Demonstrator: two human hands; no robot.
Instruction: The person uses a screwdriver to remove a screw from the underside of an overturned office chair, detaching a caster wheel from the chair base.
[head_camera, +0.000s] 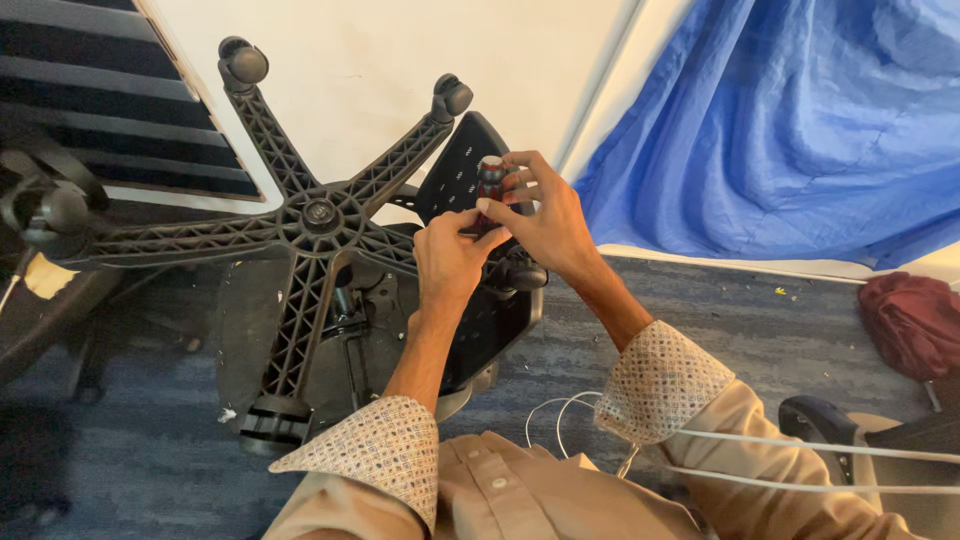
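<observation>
Screwdriver (490, 185), a short one with a dark red handle and a pale cap, sits upright between both hands over the upturned office chair (330, 300). Nearest the camera, patterned cuffs (380, 450) frame the forearms, and thin white cables (600, 420) loop across the lap. The left hand (447, 262) pinches low, fingers closed around what seems to be the shaft or tip, though that part is hidden. The right hand (545, 225) curls around the handle, fingertips pressed on its upper part near the cap. The tool looks light and stiff; the smooth handle may slip under twisting, so a full wrap near its thickest part seems the safest hold, with the other hand steadying low. Below it lies the chair's black seat underside (470, 170), and the five-armed base (320, 215) with casters (243, 62) spreads to the left. The chair looks heavy and rigid, resting on blue-grey carpet (730, 310). Farther off, a blue cloth (800, 120) hangs against a pale wall (400, 50), and a dark red bundle (915, 320) lies right.
</observation>
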